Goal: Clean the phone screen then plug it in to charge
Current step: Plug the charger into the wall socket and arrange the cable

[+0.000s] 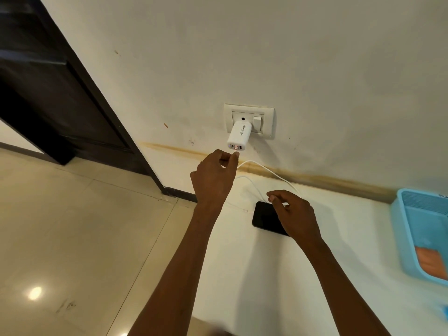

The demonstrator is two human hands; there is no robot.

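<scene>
I see my left hand [214,177] pinching the cable plug [236,154] at the white charger [237,138] in the wall socket [249,121], to seat it. My right hand [294,212] pinches the cable's other end [286,204] over the phone [265,218], lying dark on the white desk [266,275], ready for plugging.

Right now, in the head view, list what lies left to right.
Dark door → left hand pinching the cable plug → charger → phone → right hand → blue tray.
</scene>
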